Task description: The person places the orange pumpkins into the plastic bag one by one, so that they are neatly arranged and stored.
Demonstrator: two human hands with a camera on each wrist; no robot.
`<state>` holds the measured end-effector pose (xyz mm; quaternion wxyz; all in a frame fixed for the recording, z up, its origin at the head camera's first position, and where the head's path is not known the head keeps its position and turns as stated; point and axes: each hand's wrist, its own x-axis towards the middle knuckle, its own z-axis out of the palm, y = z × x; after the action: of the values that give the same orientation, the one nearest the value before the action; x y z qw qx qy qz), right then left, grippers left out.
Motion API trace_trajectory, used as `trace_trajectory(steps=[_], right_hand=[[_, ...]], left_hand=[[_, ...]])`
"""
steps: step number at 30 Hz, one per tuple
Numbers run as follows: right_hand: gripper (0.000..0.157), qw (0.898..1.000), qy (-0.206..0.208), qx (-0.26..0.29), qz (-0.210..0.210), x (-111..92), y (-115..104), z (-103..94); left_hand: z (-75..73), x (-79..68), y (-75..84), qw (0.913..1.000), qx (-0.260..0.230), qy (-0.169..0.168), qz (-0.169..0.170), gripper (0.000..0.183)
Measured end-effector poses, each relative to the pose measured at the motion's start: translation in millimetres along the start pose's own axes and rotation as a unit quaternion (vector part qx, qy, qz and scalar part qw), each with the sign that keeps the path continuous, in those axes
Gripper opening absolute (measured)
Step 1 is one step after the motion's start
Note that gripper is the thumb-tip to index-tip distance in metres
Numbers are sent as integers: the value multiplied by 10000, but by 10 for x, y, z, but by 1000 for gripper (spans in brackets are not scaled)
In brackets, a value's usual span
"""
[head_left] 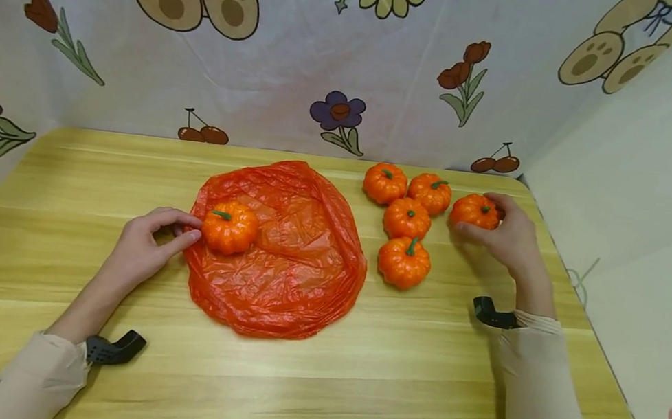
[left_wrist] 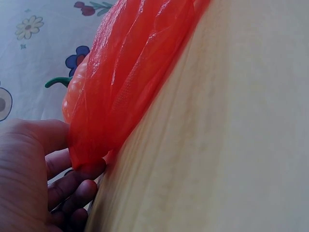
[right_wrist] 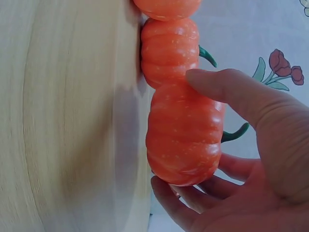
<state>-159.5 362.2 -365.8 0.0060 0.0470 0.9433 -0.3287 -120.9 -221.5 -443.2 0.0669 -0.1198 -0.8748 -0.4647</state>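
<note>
A red plastic bag (head_left: 297, 281), its rim spread in a rough circle, lies on the wooden table. One small orange pumpkin (head_left: 230, 227) with a green stem sits inside it at the left. My left hand (head_left: 148, 243) pinches the bag's left rim between thumb and fingers, and the left wrist view shows the thin film (left_wrist: 120, 87) rising from the fingertips. At the back right, my right hand (head_left: 510, 236) grips another small pumpkin (right_wrist: 186, 135), thumb on one side and fingers round the other. Part of that pumpkin is hidden behind the hand.
Several more pumpkins stand between the bag and my right hand, among them a front one (head_left: 403, 263) and a back one (head_left: 385, 183). Patterned cloth (head_left: 275, 92) hangs along the table's back edge. A white wall (head_left: 651, 225) borders the right side.
</note>
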Motion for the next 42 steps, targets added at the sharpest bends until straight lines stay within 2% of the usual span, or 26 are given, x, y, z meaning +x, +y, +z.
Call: trace_trajectory(steps=[6,13,17,24,31,34,42], right_hand=[[89,9997,234,73,7,8,-31,4],[83,9966,752,87,-321,-39,-155,-33],[81,9949,891,77,-456,-74,-276,-54],[80,9937,879,132,-685,-170,-555,-60],[75,9909,776,187,-1083,-230,-824,65],[74,9904,667,147,-1204,-242,-890,128],[72,9886,589,95,-1386,-243,-1003,231]], left_hand=[[4,-4,-3,10000,-27,43,-29,15],[2,-4,13,10000,-32,29,-54,14],[0,-6,13,9999,-20,37,-123,13],[-3,0,23,9999,-56,30,-129,12],[-11,5,24,9998,-16,-20,-207,14],[-11,8,28,9997,-41,-40,-253,15],[-15,4,26,9999,-84,9,-99,14]])
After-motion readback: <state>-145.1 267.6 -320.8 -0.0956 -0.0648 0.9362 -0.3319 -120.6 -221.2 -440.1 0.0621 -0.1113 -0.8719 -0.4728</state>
